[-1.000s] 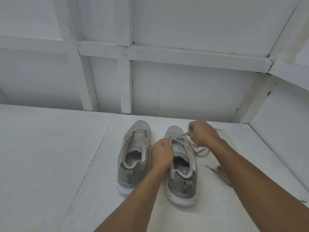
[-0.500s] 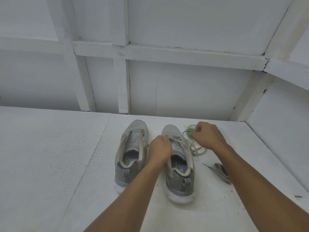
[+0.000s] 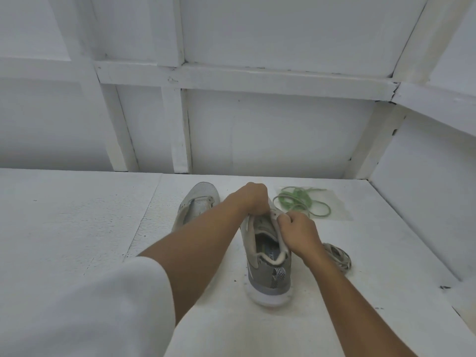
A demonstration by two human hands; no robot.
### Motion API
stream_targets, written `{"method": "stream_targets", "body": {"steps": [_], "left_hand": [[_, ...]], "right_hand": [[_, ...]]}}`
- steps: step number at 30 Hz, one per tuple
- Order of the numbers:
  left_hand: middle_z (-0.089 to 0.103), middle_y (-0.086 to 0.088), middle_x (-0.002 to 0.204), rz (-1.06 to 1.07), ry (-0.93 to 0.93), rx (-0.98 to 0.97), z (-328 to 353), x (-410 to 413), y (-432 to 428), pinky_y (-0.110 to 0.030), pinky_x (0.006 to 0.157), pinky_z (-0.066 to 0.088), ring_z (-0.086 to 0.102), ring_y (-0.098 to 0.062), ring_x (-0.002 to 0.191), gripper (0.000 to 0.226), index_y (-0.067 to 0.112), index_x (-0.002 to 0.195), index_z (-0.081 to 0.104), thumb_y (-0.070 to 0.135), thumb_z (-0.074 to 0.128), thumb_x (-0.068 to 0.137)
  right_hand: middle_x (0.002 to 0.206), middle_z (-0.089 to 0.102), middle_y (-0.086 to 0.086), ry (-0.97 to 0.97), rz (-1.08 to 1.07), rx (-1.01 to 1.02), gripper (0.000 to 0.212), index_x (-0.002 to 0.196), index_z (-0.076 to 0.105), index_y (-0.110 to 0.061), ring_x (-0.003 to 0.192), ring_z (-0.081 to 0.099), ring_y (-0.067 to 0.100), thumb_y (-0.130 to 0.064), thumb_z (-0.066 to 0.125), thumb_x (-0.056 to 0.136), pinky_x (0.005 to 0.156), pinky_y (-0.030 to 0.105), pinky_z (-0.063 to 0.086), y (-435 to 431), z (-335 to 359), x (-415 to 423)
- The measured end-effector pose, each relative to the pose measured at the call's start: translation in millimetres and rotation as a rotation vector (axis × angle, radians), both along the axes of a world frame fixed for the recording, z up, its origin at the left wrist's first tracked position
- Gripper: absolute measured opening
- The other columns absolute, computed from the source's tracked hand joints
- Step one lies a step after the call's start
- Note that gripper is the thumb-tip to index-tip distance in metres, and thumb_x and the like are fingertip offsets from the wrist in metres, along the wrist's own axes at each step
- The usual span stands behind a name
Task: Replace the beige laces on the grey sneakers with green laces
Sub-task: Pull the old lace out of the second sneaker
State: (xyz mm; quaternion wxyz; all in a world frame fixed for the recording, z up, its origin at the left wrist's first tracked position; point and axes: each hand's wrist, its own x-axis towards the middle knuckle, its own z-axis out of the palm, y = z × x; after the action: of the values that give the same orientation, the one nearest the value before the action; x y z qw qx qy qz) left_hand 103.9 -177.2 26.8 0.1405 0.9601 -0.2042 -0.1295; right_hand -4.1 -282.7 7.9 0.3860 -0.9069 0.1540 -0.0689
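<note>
Left sneaker (image 3: pixel 199 204) looks lace-free, so I'd call the stripping half done. Left hand (image 3: pixel 251 199) grips the front of the right sneaker (image 3: pixel 268 256), mid-table, heel toward me, toe to the wall, long axis running away. Right hand (image 3: pixel 298 233) pinches its beige lace (image 3: pixel 275 216). Green laces (image 3: pixel 301 202) lie unused beyond; a pulled lace (image 3: pixel 337 256) sits far right.

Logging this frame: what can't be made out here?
Head view, held sneaker: its eyelets and any lace left in them, covered by the left hand and right hand.
Head view, other sneaker: its heel half, behind the left forearm.
Head view, loose beige lace: partly behind the right wrist.
</note>
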Motion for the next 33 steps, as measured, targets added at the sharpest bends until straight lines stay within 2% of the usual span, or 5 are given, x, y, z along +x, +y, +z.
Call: {"method": "stream_targets", "body": {"steps": [5,10,19,22,33], "left_hand": [[0.06,-0.006,0.085,-0.022,-0.054,0.011,-4.4,-2.4,-3.2,-0.023,0.046,0.037,0.055,-0.023,0.077,0.017,0.006,0.098,0.067,0.018,0.061,0.088],[0.047,-0.002,0.066,0.055,-0.097,0.019,11.1,2.5,9.2,-0.028,0.06,0.044,0.052,-0.023,0.07,0.031,0.007,0.065,0.046,0.023,0.06,0.087],[0.067,-0.006,0.099,-0.026,-0.062,0.051,31.3,9.5,18.9,-0.032,0.076,0.05,0.062,-0.027,0.097,0.024,0.007,0.1,0.067,0.027,0.057,0.089],[0.059,-0.003,0.072,-0.116,-0.081,0.146,21.0,-5.0,-0.8,-0.03,0.063,0.044,0.059,-0.025,0.079,0.025,0.01,0.075,0.061,0.032,0.064,0.085],[0.059,-0.011,0.106,0.279,-0.33,0.104,58.6,28.6,64.0,-0.031,0.069,0.044,0.059,-0.031,0.093,0.024,0.007,0.108,0.061,0.016,0.057,0.086]], "right_hand": [[0.059,0.04,0.004,-0.024,-0.084,0.086,0.035,0.06,0.034,-0.012,0.055,0.034,0.016,-0.017,0.041,0.094,0.051,0.032,0.025,4.4,-9.3,-2.2],[0.06,0.043,0.005,-0.046,-0.123,0.089,0.033,0.062,0.036,-0.009,0.055,0.036,0.016,-0.017,0.04,0.093,0.05,0.031,0.026,6.4,-14.7,-2.7],[0.062,0.043,0.006,-0.079,-0.148,0.106,0.032,0.063,0.038,-0.007,0.055,0.035,0.015,-0.015,0.04,0.094,0.051,0.029,0.028,8.0,-17.6,-2.1],[0.061,0.042,0.006,-0.083,-0.135,0.075,0.033,0.063,0.038,-0.006,0.055,0.035,0.014,-0.015,0.04,0.094,0.051,0.027,0.027,7.3,-18.7,-1.0],[0.056,0.038,0.003,-0.086,-0.13,0.065,0.037,0.058,0.031,-0.013,0.054,0.033,0.017,-0.016,0.04,0.094,0.05,0.032,0.024,6.9,-21.4,-1.3]]}}
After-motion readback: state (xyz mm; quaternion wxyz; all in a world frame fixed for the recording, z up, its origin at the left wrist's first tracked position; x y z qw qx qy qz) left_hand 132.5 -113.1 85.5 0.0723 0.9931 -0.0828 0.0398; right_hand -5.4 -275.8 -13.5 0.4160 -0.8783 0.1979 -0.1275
